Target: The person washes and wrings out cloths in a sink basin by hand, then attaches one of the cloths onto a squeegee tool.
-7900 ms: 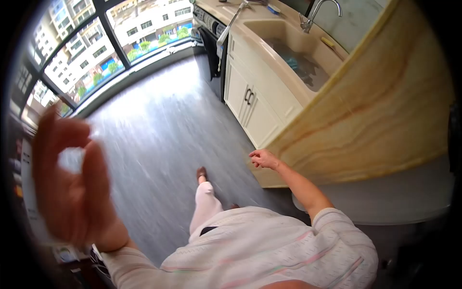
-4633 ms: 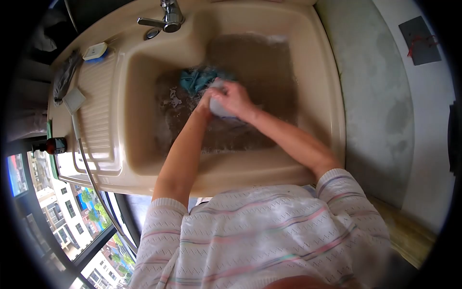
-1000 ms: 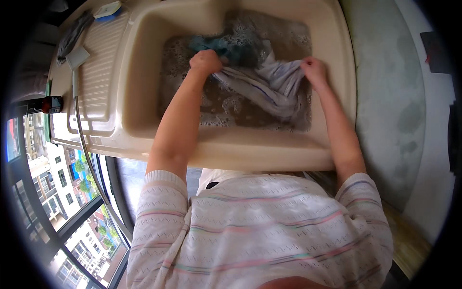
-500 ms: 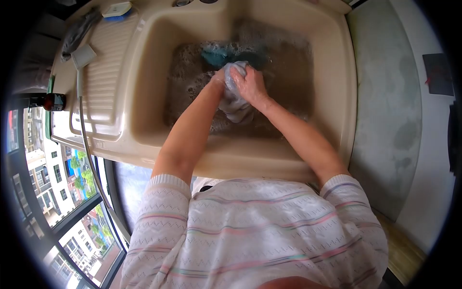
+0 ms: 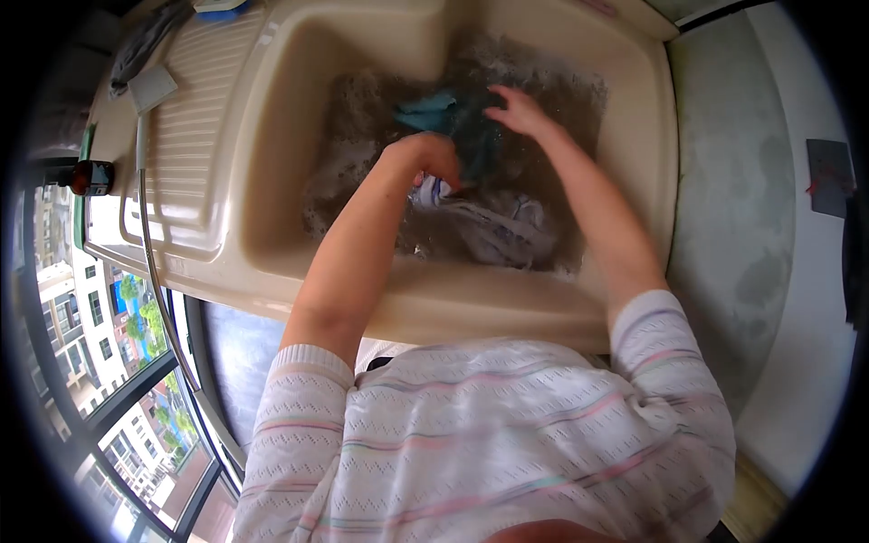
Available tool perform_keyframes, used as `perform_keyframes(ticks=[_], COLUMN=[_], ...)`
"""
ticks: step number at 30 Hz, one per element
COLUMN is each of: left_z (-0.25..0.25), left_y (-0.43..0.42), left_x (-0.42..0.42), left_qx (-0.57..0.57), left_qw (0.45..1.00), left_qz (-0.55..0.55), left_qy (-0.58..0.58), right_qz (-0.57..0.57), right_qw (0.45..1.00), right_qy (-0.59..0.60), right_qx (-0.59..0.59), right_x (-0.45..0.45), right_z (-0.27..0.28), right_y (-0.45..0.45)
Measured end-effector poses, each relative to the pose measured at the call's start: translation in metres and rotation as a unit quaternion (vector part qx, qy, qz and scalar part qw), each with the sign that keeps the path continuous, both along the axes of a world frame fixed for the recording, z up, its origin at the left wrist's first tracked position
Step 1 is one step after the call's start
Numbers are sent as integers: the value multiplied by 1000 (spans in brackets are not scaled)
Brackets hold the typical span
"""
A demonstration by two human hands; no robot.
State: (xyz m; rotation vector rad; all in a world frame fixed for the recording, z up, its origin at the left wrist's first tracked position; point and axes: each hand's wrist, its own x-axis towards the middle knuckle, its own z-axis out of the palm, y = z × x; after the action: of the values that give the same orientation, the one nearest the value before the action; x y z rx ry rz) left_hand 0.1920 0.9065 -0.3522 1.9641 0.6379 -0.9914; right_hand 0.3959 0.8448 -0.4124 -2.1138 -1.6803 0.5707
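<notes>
A pale, wet cloth (image 5: pixel 511 233) spreads through the murky water of a beige sink (image 5: pixel 281 172). My left hand (image 5: pixel 429 156) grips one end of it, where a white part with blue lines shows below the fingers. Apart from the cloth, my right hand (image 5: pixel 518 110) hovers over the water with its fingers spread and nothing in them. A teal cloth (image 5: pixel 427 110) lies partly under water between the hands and beyond them; the rest of it is blurred by the water.
Left of the basin is a ribbed drainboard (image 5: pixel 195 154) with a blue-and-white brush (image 5: pixel 220 9) at its far end. A white-headed, long-handled tool (image 5: pixel 151 89) leans across it. A dark bottle (image 5: pixel 92 178) stands at the left edge, near the window.
My hands have parted: the right let go of the bunched pale cloth and moved away to the right. The cloth has spread out in the water toward the near right.
</notes>
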Motion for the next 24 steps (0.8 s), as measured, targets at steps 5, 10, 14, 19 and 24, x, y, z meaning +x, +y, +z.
perform_keyframes(ticks=[5,10,14,19,24], left_z=[-6,-50,-62,-34,-74], left_y=[9,12,19,24,28], left_x=[-5,-8,-16,-23,-13], left_qx=[243,454,233,121,-138], left_qw=[943,771,880,786,674], left_qz=[198,324,352,568,687], left_qy=[-109,-307,-219,-212,-235], right_qz=[35,-84,-69,-84,-276], right_qw=[979,992,987,950,783], right_qy=[78,93,68,288,556], right_qx=[-187,-7,-128,-87,-30], right_x=[-59,-9,-42,-16,-32], right_z=[9,-26,-42,-6,-12], right_y=[20,19,14,-3,-7])
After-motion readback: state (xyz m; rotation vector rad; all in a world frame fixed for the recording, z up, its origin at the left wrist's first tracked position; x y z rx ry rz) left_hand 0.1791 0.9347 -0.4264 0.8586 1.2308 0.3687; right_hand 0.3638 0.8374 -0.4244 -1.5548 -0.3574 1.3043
